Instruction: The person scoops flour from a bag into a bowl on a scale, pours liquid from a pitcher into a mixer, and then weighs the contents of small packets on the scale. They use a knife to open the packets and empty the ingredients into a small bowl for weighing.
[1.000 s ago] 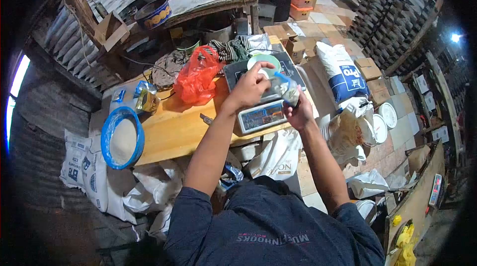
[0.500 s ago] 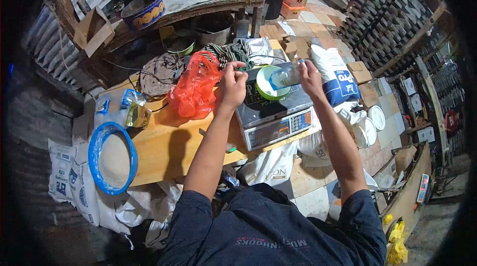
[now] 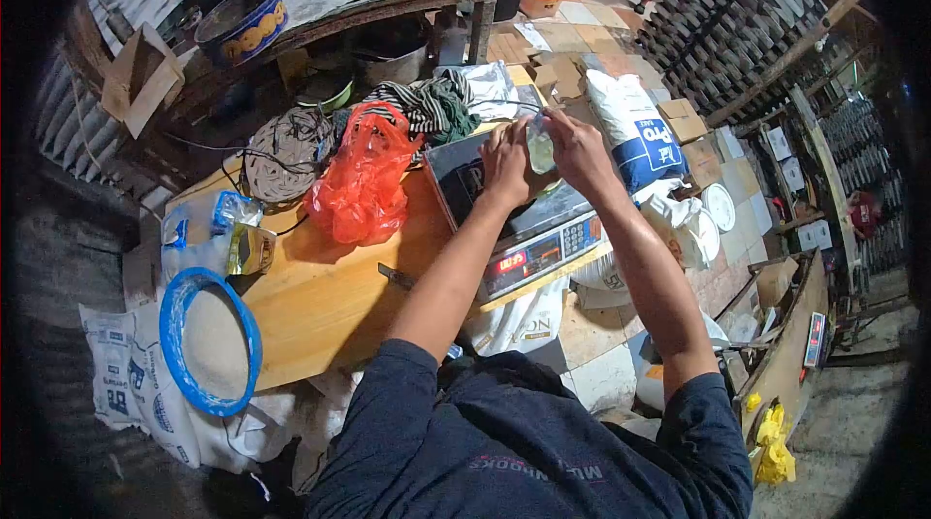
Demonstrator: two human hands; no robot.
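Observation:
Both my hands meet above a digital weighing scale (image 3: 529, 255), whose display is lit red. Between them is a small clear plastic bag (image 3: 540, 147) with pale contents. My right hand (image 3: 579, 152) pinches its upper end, while my left hand (image 3: 508, 165) has its fingers curled against the other side. Below the hands, only a sliver of a green bowl (image 3: 551, 188) shows; the rest is hidden. To the left on the wooden table (image 3: 320, 310) lies a crumpled red plastic bag (image 3: 364, 184).
A blue basin (image 3: 254, 349) of pale grainy powder sits at the table's left corner, near foil and plastic packets (image 3: 250, 249). Striped cloth (image 3: 427, 107) and a coiled bundle (image 3: 283, 155) lie at the back. A white-and-blue sack (image 3: 635, 131) stands right of the scale.
My left hand has moved right to join my right hand at the clear bag. The bag has gone from tilted over the bowl to more upright. The scale's display now shows red digits.

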